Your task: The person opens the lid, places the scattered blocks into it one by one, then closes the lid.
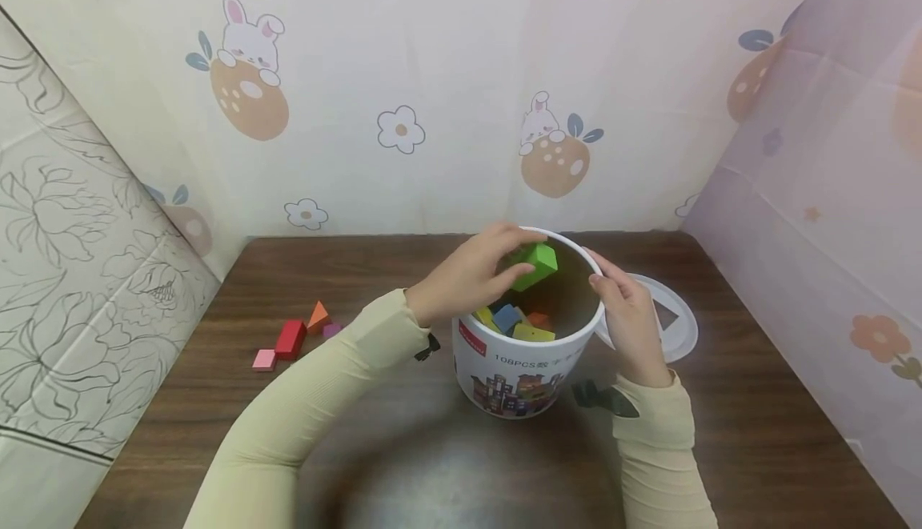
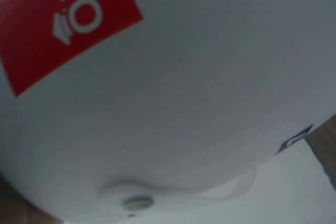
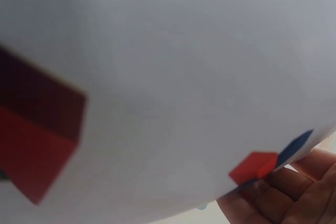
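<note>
A white bucket [image 1: 519,365] with printed building pictures stands on the table, its top open. Inside it lie several blocks, among them a blue block [image 1: 507,318], a yellow block [image 1: 533,333] and an orange one [image 1: 539,320]. Just within the bucket's mouth, my left hand [image 1: 479,269] holds a green block [image 1: 537,265] between thumb and fingers. My right hand [image 1: 628,317] grips the bucket's right rim, thumb on the near side. The left wrist view shows the bucket's white wall [image 2: 184,87] close up; in the right wrist view the fingers rest against that wall.
To the left on the wooden table [image 1: 432,465] lie a red block [image 1: 290,339], a pink block [image 1: 264,360], an orange triangle [image 1: 318,318] and a purple block [image 1: 331,330]. A white lid [image 1: 680,329] lies right of the bucket. Patterned cloth [image 1: 461,113] hangs behind.
</note>
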The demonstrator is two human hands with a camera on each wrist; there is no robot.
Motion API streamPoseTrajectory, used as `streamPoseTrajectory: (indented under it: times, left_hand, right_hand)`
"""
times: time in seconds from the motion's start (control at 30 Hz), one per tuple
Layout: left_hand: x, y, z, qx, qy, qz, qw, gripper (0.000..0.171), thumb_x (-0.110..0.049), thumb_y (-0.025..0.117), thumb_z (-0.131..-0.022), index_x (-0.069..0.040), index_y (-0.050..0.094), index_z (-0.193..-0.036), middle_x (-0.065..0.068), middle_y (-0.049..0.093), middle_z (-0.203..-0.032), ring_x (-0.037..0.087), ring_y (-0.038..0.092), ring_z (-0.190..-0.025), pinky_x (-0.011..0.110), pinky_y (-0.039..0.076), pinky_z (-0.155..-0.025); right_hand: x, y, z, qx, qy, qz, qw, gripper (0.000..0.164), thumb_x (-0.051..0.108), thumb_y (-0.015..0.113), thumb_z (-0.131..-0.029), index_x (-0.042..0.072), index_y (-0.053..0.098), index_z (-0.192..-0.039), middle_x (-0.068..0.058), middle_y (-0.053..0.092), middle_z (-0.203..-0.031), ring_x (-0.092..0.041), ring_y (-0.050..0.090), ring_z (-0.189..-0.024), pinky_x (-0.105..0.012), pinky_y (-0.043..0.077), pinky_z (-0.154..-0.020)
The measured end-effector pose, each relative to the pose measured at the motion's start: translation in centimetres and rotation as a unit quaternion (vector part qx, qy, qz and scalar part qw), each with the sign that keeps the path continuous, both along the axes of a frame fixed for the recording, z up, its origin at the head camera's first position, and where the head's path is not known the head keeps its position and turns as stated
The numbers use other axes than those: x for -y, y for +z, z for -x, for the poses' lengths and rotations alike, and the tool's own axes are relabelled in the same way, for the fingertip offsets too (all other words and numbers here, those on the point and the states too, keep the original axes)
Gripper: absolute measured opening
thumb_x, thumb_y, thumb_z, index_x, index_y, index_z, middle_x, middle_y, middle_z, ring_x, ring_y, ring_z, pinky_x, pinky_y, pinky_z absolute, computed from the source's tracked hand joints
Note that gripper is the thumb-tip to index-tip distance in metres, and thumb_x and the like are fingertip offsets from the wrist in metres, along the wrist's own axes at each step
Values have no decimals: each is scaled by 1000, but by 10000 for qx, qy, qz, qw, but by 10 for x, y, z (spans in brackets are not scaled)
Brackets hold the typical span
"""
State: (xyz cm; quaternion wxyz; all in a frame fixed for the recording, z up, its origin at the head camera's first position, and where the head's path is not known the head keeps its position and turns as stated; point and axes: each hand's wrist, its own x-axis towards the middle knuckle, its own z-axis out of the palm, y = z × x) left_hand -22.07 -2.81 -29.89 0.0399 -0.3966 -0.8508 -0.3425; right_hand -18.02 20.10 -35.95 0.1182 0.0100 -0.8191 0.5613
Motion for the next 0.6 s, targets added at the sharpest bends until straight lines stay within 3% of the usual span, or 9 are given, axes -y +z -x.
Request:
streamPoseTrajectory:
  times: [0.23, 0.6]
  left_hand:
    - [-8, 2, 2, -93, -4, 672, 9977, 46, -22, 63, -96, -14, 53, -140, 1, 58, -135, 11, 55, -120, 26, 48, -102]
    - [0, 1, 0, 152, 113, 423, 9989, 42, -22, 62, -97, -14, 55, -137, 1, 59, -134, 13, 59, -118, 27, 50, -100]
  right_hand:
    - [1, 0, 0, -44, 71, 10, 10000, 42, 30, 41, -104, 18, 53, -142, -7, 51, -147, -27, 44, -139, -58, 34, -113]
    - [0, -1, 0, 10, 138, 116, 9998, 42, 34, 40, -104, 21, 52, -143, -6, 51, -148, -29, 43, -140, -62, 33, -111]
